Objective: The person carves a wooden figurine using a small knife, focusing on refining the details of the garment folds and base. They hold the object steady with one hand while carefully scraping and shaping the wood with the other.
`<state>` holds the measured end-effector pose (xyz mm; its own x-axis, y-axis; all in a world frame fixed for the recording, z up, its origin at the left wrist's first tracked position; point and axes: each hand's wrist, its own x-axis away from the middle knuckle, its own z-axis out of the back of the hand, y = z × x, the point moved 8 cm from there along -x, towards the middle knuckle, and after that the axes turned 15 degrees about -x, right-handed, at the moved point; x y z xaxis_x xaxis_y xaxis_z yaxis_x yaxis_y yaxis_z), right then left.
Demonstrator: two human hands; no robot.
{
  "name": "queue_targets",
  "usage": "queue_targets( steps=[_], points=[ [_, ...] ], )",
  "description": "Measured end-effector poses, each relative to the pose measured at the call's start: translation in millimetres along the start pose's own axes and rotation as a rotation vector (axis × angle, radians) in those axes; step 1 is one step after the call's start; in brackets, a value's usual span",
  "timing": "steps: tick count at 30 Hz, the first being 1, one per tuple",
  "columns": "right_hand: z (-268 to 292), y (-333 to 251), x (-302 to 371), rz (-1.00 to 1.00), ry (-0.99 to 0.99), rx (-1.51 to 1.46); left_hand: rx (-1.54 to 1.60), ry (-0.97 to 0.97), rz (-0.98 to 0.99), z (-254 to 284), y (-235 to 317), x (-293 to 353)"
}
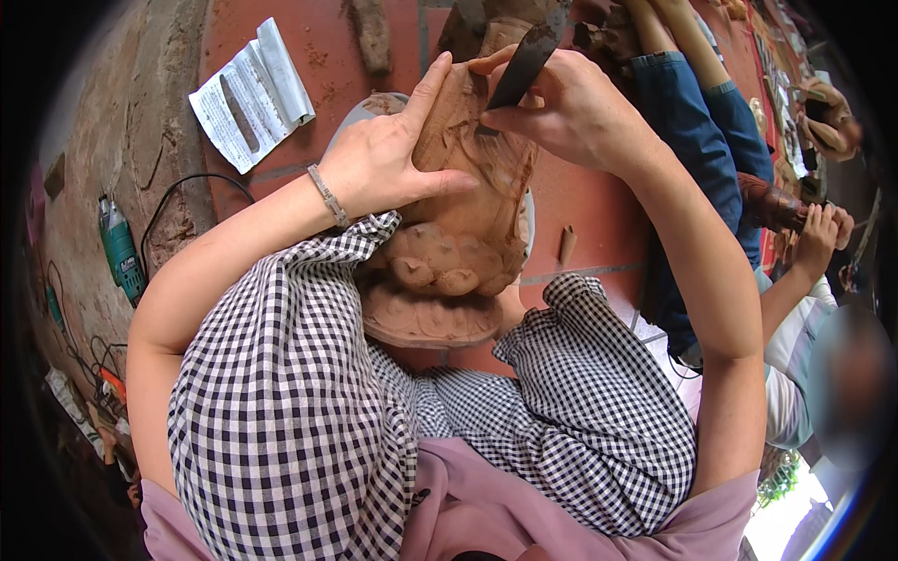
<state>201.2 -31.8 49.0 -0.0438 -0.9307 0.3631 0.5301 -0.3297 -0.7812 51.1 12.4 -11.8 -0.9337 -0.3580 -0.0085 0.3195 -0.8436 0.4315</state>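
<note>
A brown carved figure (475, 196) with a rounded, lobed base stands between my knees, its upper end away from me. My left hand (398, 154) lies against its left side, index finger stretched along it and thumb spread across the front. No tool is in that hand. My right hand (571, 112) pinches a dark, flat strip of what looks like sandpaper (529, 64) at the figure's upper right. The strip's lower end touches or nearly touches the carving; its exact contact is hidden by my fingers.
A creased whitish sheet (253, 98) lies on the red tiles at the left, near a wood piece (371, 35). Further left is a green power tool (120, 245) with a black cord. A small wood scrap (568, 245) lies right. Another person (790, 374) works at the right.
</note>
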Motion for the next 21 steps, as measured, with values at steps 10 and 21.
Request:
queue_targets(
  steps=[10,21],
  points=[
    [9,-3,-8,0.106,0.137,0.054,-0.004,-0.014,0.004,-1,2,-1],
    [24,35,5,0.187,0.302,-0.439,0.049,0.049,-0.013,8,3,-2]
  ],
)
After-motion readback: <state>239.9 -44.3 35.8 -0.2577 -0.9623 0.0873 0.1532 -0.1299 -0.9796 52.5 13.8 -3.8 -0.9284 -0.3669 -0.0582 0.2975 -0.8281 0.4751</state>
